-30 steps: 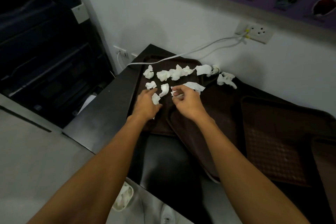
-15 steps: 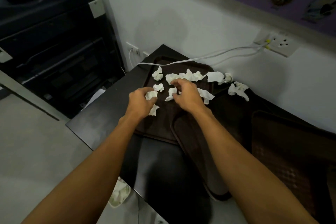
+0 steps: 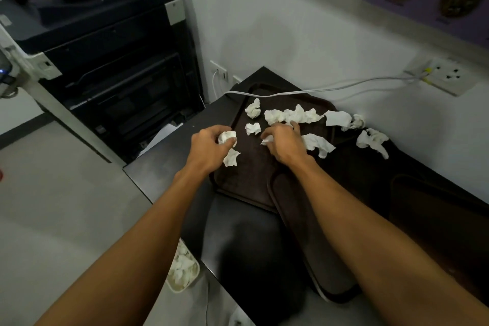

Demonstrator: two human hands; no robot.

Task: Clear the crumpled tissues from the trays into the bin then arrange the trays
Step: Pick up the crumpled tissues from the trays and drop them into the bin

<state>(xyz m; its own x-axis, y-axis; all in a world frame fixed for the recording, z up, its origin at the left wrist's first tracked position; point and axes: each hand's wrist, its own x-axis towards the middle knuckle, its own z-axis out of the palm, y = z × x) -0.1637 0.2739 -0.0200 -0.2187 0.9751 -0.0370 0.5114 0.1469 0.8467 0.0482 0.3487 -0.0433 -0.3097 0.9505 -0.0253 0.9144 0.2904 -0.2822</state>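
Two bare arms fill the lower half of the view; the left forearm (image 3: 148,233) comes in from 7 o'clock and the right forearm (image 3: 370,233) from 5 o'clock, each broad at the frame's edge and narrowing to the wrist; both are uncovered along all the length that shows; a shallow groove runs between muscle ridges along the right forearm; tendon lines cross the back of the left hand (image 3: 209,145); the right hand (image 3: 284,144) shows rounded knuckles and slim fingers (image 3: 295,126); dim light shades the arms' undersides.
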